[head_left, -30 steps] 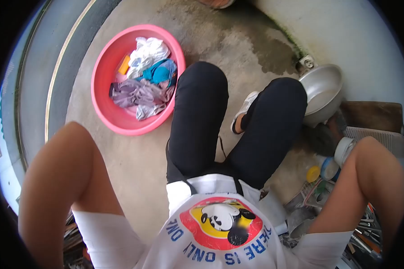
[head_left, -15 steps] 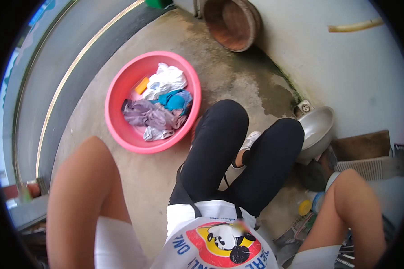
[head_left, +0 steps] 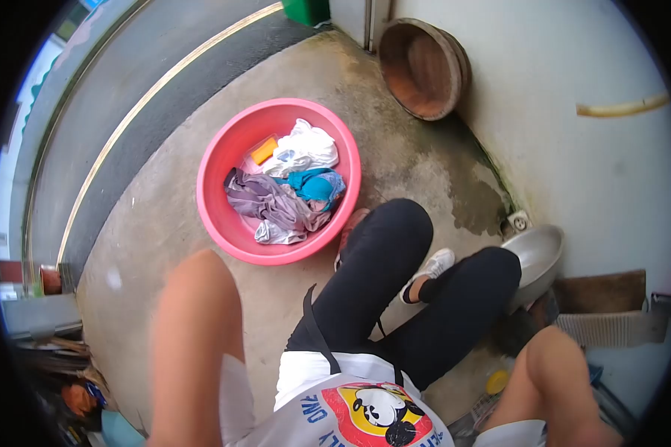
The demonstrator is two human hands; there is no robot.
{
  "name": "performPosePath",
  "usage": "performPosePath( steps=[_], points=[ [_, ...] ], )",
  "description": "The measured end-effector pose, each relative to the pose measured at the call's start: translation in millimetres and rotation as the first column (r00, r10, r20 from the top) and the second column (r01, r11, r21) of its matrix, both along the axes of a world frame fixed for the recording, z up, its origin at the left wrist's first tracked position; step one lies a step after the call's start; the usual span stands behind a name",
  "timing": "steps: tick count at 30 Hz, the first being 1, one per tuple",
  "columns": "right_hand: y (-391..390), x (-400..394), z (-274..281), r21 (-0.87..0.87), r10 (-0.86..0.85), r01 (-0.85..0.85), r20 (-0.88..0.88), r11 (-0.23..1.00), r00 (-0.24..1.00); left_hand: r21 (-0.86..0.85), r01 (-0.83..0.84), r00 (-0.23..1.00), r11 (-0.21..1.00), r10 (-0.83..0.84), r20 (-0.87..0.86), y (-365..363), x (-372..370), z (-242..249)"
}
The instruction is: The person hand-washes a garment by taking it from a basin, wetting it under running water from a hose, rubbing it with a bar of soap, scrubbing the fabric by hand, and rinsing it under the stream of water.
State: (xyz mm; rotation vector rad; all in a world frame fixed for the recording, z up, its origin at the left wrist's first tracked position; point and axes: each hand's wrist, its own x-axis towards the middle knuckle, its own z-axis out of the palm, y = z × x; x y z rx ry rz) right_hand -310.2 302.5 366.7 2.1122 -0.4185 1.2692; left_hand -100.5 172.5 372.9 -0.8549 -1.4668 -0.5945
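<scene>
Head camera, one view: worn on the person's head, facing forward and steeply down. Wide-angle; image curved, corners dark. Closest to lens: printed white T-shirt [head_left: 384,413] at six o'clock; bare left arm [head_left: 194,343] at eight, bare right arm [head_left: 548,380] at four. Middle range: black trousers [head_left: 402,290] at five; pink plastic basin [head_left: 218,212] at ten, seen from above. Farther off: round brown tub [head_left: 423,71] at one; grey road [head_left: 119,82] at ten, beyond basin.
</scene>
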Motion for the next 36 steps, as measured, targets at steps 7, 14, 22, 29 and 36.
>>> performPosePath(
  steps=[7,14,22,29,36],
  points=[
    [-102,-61,-145,0.396,-0.490,0.303,0.568,0.867,0.661,0.460,-0.884,0.417,0.083,0.582,0.698,-108,-10,-221],
    [-143,-72,-251,0.866,-0.668,-0.281,0.499,0.414,0.552,-0.282,-0.956,-0.224,-0.078,-0.425,0.877,-139,43,-596],
    [-157,-63,-238,0.928,-0.649,-0.061,0.302,0.367,0.699,-0.442,-0.891,-0.289,-0.103,-0.622,0.728,-158,-2,-551],
    [-153,-69,-233,0.909,-0.636,-0.096,0.356,0.405,0.684,-0.240,-0.967,-0.132,-0.086,-0.638,0.759,-158,40,-563],
    [-146,-73,-230,0.902,-0.666,-0.066,0.363,0.427,0.651,0.760,-0.524,0.842,-0.384,-0.366,0.396,-156,91,-414]
  ],
)
